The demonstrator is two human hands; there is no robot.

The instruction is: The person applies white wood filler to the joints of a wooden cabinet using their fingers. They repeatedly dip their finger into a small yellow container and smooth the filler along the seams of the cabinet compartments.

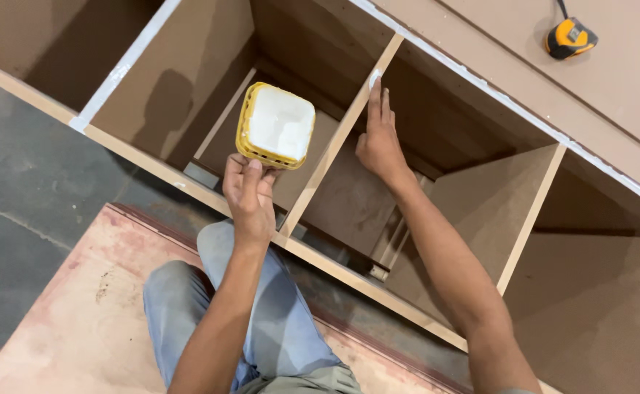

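Yellow tub (276, 125) holds white glue

Left hand (249, 191) holds a square yellow tub (275, 125) of white paste.

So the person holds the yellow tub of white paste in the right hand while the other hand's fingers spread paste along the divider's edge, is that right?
Not quite. The head view shows the yellow tub of white paste in the left hand. It is the right hand whose fingers touch the edge of the divider, where a dab of white paste shows.
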